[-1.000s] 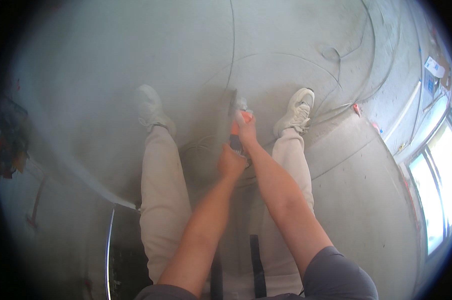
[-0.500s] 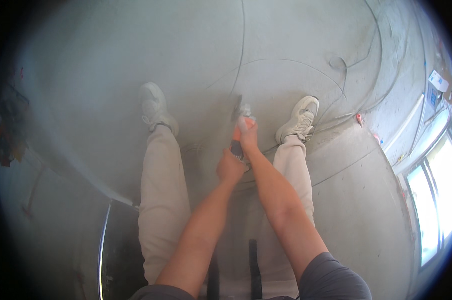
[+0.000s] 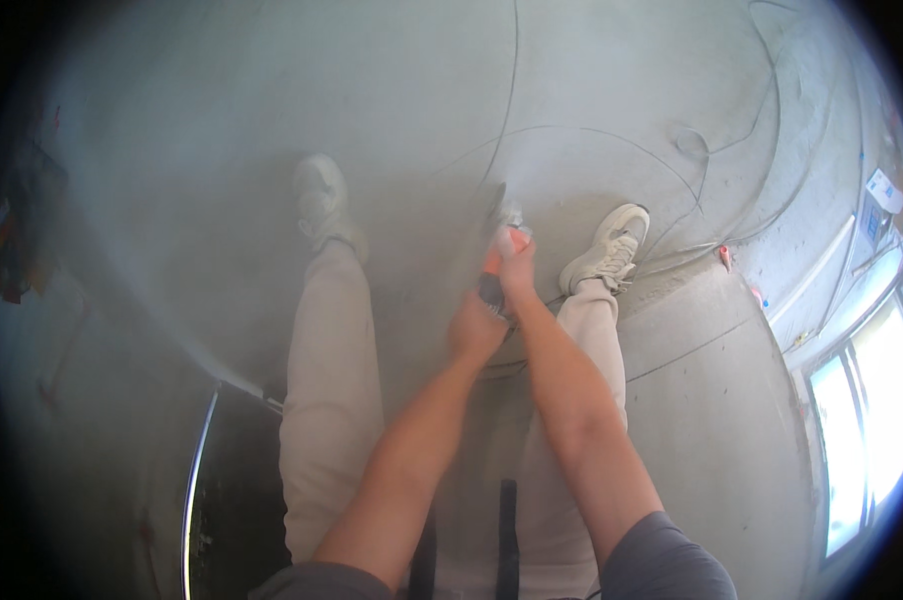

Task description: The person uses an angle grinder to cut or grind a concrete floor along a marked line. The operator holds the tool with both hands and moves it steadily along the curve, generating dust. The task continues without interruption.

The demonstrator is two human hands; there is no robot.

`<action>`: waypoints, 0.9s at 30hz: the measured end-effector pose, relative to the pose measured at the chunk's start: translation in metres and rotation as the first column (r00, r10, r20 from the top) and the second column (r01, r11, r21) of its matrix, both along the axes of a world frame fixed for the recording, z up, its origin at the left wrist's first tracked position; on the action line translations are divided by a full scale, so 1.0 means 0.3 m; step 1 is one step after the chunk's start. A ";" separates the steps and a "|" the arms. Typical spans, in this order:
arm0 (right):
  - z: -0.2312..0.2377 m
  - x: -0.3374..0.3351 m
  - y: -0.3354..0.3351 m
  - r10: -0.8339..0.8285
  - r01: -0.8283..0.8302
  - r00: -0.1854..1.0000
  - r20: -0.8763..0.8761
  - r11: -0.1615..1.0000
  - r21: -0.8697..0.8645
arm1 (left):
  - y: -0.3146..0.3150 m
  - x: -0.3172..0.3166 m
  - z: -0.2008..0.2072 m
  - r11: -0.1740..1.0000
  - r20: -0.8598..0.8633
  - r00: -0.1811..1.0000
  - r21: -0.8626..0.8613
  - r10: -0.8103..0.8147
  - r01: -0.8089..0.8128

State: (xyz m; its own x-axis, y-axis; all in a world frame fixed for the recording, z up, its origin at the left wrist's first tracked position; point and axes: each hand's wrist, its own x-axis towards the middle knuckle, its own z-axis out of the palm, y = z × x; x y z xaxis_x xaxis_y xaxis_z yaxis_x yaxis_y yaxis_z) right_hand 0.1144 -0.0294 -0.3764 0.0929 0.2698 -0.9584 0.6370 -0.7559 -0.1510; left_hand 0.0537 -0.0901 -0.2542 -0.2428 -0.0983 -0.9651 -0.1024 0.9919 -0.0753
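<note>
An angle grinder (image 3: 493,262) with an orange front body, a black rear part and a silvery head is held between my feet. Its thin disc (image 3: 498,200) stands edge-on at the dusty concrete floor (image 3: 412,120); haze blurs whether it touches. My left hand (image 3: 477,328) is closed round the black rear end. Farther forward, my right hand (image 3: 517,272) wraps the orange body from the right. Pale dust hangs about the tool and dims my left shoe (image 3: 322,205). A dark cord partly shows behind my wrists.
My right shoe (image 3: 610,245) is planted right of the grinder. Thin cables (image 3: 772,110) loop over the floor ahead and to the right. A small red object (image 3: 725,257) lies beyond that shoe. A bright window (image 3: 865,420) is at far right, a metal strip (image 3: 200,480) at lower left.
The grinder, both hands and my shoes sit slightly farther right in the picture, as the whole view has shifted. Dust looks thicker around my left leg. The grip is unchanged.
</note>
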 end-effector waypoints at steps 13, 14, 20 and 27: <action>0.023 -0.088 0.168 0.036 -0.035 0.998 0.057 0.999 -0.013 | 0.102 -0.016 -0.031 0.999 -0.010 0.999 0.030 0.041 -0.041; 0.022 -0.091 0.175 0.028 -0.028 0.999 0.041 1.000 -0.007 | 0.111 -0.017 -0.034 0.999 -0.016 0.999 0.032 0.042 -0.042; 0.009 -0.077 0.196 0.022 -0.022 1.000 -0.004 1.000 -0.020 | 0.129 -0.015 -0.043 0.996 0.006 0.996 0.024 0.086 -0.086; -0.016 -0.078 0.225 0.053 -0.053 0.999 -0.007 0.999 -0.007 | 0.161 -0.017 -0.050 0.998 -0.044 0.997 0.033 0.059 -0.057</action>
State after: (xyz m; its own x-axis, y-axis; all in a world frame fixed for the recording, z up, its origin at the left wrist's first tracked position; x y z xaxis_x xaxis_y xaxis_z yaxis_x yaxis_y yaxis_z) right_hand 0.0909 0.0380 -0.3812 0.0724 0.2671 -0.9610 0.6752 -0.7223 -0.1498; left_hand 0.0485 -0.0420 -0.2692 -0.2807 -0.0828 -0.9562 -0.1622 0.9860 -0.0377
